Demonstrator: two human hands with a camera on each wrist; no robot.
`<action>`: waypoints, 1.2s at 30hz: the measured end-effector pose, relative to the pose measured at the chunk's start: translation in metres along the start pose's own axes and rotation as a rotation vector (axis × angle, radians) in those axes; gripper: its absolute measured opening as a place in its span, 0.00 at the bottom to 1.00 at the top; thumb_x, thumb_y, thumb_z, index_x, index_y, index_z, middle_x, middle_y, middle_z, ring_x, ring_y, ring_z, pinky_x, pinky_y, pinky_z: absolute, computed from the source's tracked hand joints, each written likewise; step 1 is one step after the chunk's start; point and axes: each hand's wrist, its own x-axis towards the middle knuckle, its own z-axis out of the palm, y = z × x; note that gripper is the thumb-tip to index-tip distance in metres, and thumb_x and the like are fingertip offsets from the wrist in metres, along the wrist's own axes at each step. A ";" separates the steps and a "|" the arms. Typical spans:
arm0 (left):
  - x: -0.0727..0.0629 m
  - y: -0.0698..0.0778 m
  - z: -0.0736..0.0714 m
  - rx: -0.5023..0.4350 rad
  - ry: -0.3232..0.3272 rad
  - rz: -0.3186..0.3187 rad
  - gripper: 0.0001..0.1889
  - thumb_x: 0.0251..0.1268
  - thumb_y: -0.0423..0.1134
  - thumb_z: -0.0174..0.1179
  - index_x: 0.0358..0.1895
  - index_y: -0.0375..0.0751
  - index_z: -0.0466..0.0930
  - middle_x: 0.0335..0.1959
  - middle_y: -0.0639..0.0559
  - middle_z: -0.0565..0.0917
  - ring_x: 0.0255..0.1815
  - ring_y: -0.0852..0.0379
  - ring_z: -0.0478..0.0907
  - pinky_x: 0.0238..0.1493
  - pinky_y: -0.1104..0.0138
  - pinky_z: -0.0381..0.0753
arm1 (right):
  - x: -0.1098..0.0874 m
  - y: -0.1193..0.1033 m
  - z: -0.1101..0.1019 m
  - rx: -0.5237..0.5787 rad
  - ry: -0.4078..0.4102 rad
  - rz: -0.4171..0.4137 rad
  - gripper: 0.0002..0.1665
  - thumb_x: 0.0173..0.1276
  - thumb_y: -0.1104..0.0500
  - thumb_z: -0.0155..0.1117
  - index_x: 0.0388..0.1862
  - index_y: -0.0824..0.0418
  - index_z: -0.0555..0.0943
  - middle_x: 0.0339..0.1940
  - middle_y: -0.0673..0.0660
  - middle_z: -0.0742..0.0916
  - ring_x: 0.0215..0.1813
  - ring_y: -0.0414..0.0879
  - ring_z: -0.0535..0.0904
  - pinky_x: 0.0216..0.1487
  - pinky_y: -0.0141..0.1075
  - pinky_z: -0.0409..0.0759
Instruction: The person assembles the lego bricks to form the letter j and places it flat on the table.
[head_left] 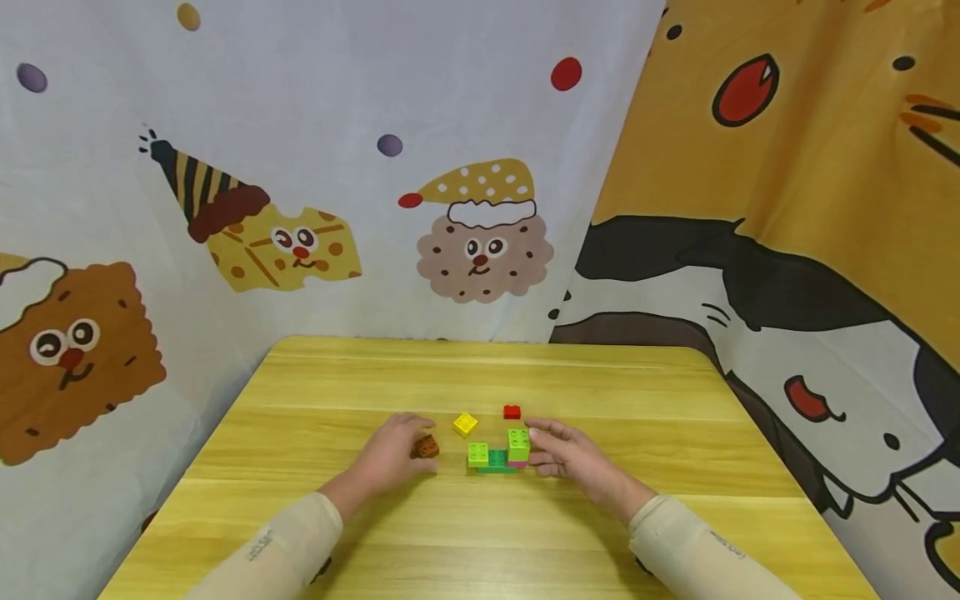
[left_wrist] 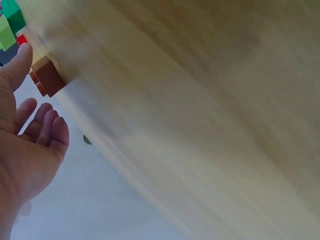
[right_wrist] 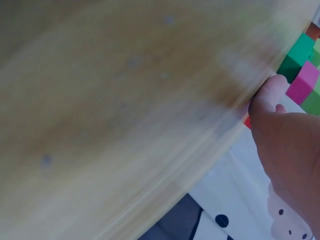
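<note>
My left hand [head_left: 388, 452] lies around the left side of a brown toy building brick [head_left: 427, 447], thumb and fingers apart. In the left wrist view, the brown brick [left_wrist: 48, 77] shows past the gap between thumb and fingers. To its right stands a small assembly: a dark green brick [head_left: 497, 459] at the bottom, a light green brick [head_left: 477, 453] on its left end, and a pink brick [head_left: 517, 464] under another light green brick [head_left: 518, 443] on its right. Close beside that right end is my right hand [head_left: 576, 460], its fingers loosely extended.
A yellow brick [head_left: 465, 425] and a red brick [head_left: 512, 412] lie behind the assembly on the wooden table [head_left: 480, 533]. A curtain with cartoon prints [head_left: 480, 100] hangs along the table's back and sides.
</note>
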 end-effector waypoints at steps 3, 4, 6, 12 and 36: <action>-0.002 -0.002 -0.002 -0.029 -0.016 -0.039 0.38 0.56 0.46 0.83 0.69 0.37 0.80 0.69 0.37 0.81 0.71 0.37 0.78 0.70 0.45 0.79 | 0.000 0.000 0.000 -0.004 0.001 0.000 0.44 0.82 0.36 0.59 0.85 0.59 0.63 0.64 0.59 0.86 0.61 0.54 0.84 0.62 0.44 0.86; -0.002 -0.003 -0.002 -0.037 -0.018 -0.048 0.38 0.56 0.46 0.83 0.68 0.36 0.80 0.68 0.37 0.82 0.69 0.38 0.79 0.69 0.45 0.80 | 0.000 0.000 -0.001 -0.005 0.001 -0.001 0.44 0.82 0.36 0.59 0.85 0.59 0.63 0.64 0.59 0.86 0.62 0.54 0.84 0.62 0.44 0.86; -0.003 -0.005 -0.001 -0.038 -0.020 -0.050 0.36 0.56 0.45 0.83 0.67 0.36 0.81 0.65 0.38 0.84 0.65 0.41 0.81 0.66 0.47 0.83 | -0.001 0.000 -0.001 -0.008 -0.002 -0.002 0.44 0.82 0.36 0.58 0.85 0.59 0.63 0.66 0.60 0.85 0.62 0.54 0.84 0.62 0.44 0.85; -0.002 -0.005 0.005 -0.030 0.007 -0.016 0.23 0.62 0.41 0.79 0.57 0.36 0.87 0.54 0.43 0.90 0.56 0.46 0.85 0.57 0.52 0.86 | -0.001 -0.001 -0.001 -0.003 -0.006 0.000 0.46 0.82 0.33 0.57 0.85 0.59 0.63 0.74 0.63 0.80 0.64 0.54 0.84 0.65 0.46 0.85; 0.042 0.093 0.001 -0.189 0.021 0.116 0.27 0.68 0.49 0.75 0.68 0.46 0.83 0.56 0.53 0.88 0.55 0.47 0.81 0.54 0.56 0.84 | 0.002 0.002 -0.004 -0.006 -0.037 -0.003 0.49 0.83 0.28 0.46 0.86 0.61 0.61 0.77 0.67 0.78 0.67 0.58 0.86 0.65 0.46 0.85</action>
